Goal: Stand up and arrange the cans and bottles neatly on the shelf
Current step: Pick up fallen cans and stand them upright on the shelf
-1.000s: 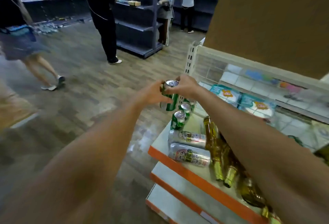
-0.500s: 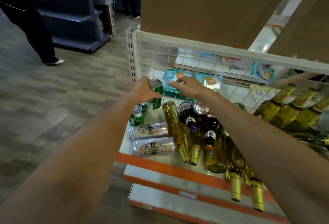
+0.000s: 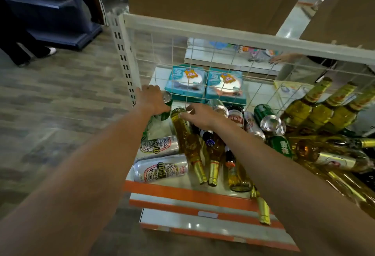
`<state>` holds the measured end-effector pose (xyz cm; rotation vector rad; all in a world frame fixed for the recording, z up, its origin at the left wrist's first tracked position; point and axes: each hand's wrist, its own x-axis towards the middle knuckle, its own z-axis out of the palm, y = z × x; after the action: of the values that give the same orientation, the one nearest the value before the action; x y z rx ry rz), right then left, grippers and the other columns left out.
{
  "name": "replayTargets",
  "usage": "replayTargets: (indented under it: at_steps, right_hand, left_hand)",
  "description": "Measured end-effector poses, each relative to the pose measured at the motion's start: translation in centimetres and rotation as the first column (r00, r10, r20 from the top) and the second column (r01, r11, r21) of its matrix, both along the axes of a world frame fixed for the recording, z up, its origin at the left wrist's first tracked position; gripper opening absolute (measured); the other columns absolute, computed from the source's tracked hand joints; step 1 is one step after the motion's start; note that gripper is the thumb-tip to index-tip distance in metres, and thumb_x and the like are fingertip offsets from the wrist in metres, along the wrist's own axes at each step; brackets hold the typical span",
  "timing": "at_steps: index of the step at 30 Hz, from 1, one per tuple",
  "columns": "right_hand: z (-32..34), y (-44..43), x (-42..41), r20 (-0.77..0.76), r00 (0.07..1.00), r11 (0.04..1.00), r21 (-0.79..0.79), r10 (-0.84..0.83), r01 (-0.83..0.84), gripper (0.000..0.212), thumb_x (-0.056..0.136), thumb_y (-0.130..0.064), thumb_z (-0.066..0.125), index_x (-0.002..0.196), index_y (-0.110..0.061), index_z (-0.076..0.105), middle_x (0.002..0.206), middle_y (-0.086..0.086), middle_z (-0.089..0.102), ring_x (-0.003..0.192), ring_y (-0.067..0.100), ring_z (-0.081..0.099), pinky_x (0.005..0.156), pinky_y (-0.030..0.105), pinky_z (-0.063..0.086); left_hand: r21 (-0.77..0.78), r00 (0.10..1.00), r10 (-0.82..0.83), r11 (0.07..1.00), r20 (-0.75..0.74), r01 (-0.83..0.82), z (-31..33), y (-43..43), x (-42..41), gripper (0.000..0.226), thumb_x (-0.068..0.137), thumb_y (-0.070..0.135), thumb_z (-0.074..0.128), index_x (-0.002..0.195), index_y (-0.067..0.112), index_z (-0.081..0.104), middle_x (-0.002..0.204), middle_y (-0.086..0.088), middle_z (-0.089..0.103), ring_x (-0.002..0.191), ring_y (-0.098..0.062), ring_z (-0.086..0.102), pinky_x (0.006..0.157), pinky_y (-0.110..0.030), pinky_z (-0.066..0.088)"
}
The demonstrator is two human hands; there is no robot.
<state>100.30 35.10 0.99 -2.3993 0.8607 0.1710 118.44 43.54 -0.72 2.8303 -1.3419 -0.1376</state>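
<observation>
The shelf (image 3: 182,191) has an orange front lip and a wire grid (image 3: 203,52) at its back. From one to four o'clock amber bottles (image 3: 316,113) are heaped, some leaning on the grid, with cans mixed among them. Nearer the middle one bottle (image 3: 186,140) lies flat, base towards twelve and neck towards six, touching its neighbours. At its eight o'clock two silver cans (image 3: 160,168) lie on their sides. The green can (image 3: 168,98) looks upright in the shelf's ten o'clock corner, just beside the grid post.

The left hand (image 3: 151,101) grips the green can from the side, fingers (image 3: 154,89) curled round it. The right hand (image 3: 199,114) is at the flat bottle, fingers (image 3: 185,113) bent and pinching the edge of its base.

The can should be light, stiff and thin-walled, so a gentle hold at mid-wall suits it. The bottle is probably heavy, slick and breakable, and likely to roll into its neighbours. A pinch at the base looks weak for lifting; wrapping the body would hold it better.
</observation>
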Motion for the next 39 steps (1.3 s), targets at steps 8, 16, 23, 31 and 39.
replayTargets:
  at_steps: [8, 16, 23, 31, 39]
  right_hand:
    - [-1.7, 0.7, 0.8, -0.017, 1.0, 0.997, -0.078, 0.02, -0.021, 0.063, 0.097, -0.053, 0.049, 0.142, -0.009, 0.047, 0.141, 0.014, 0.053, 0.126, 0.03, 0.051, 0.098, 0.037, 0.043]
    - [-2.0, 2.7, 1.7, -0.047, 0.997, 0.982, -0.174, 0.066, -0.073, 0.051, 0.097, -0.044, 0.053, 0.131, -0.006, 0.054, 0.129, 0.016, 0.059, 0.118, 0.032, 0.056, 0.094, 0.039, 0.048]
    - [0.1, 4.1, 1.8, -0.024, 0.999, 0.976, -0.217, 0.025, -0.03, 0.046, 0.096, -0.041, 0.055, 0.128, -0.007, 0.056, 0.127, 0.014, 0.059, 0.112, 0.03, 0.057, 0.087, 0.037, 0.047]
    - [4.7, 3.5, -3.7, 0.017, 0.998, 0.972, -0.228, -0.061, 0.064, 0.052, 0.097, -0.04, 0.056, 0.138, -0.01, 0.05, 0.139, 0.012, 0.055, 0.123, 0.029, 0.053, 0.098, 0.036, 0.044]
    - [8.0, 2.3, -14.7, 0.026, 0.955, 0.914, -0.283, -0.295, 0.29, 0.051, 0.097, -0.045, 0.054, 0.135, -0.011, 0.051, 0.133, 0.013, 0.059, 0.116, 0.03, 0.057, 0.087, 0.036, 0.046]
  left_hand:
    - [0.087, 0.993, 0.002, 0.996, 0.116, -0.013, -2.1, 0.3, 1.2, 0.082, 0.075, 0.071, 0.063, 0.128, 0.009, 0.056, 0.134, -0.018, 0.046, 0.129, -0.037, 0.038, 0.114, -0.062, 0.018]
    - [0.0, 0.998, 0.043, 0.999, 0.051, -0.044, -2.7, 0.4, 0.5, 0.076, 0.08, 0.06, 0.067, 0.134, 0.01, 0.049, 0.136, -0.018, 0.045, 0.129, -0.038, 0.039, 0.113, -0.056, 0.028]
    - [-0.07, 0.998, -0.01, 0.998, -0.062, 0.006, -0.7, 3.0, -0.8, 0.064, 0.082, 0.046, 0.071, 0.134, 0.016, 0.052, 0.135, -0.017, 0.048, 0.126, -0.036, 0.044, 0.102, -0.047, 0.041]
    - [0.008, 0.976, -0.181, 0.983, -0.121, 0.183, 3.9, 3.6, -5.5, 0.069, 0.084, 0.046, 0.07, 0.144, 0.02, 0.046, 0.135, -0.015, 0.049, 0.125, -0.033, 0.047, 0.103, -0.046, 0.044]
    - [-0.048, 0.909, -0.385, 0.923, -0.158, 0.382, 8.5, 0.4, -14.1, 0.077, 0.08, 0.045, 0.077, 0.144, 0.017, 0.045, 0.141, -0.015, 0.049, 0.126, -0.033, 0.049, 0.101, -0.044, 0.044]
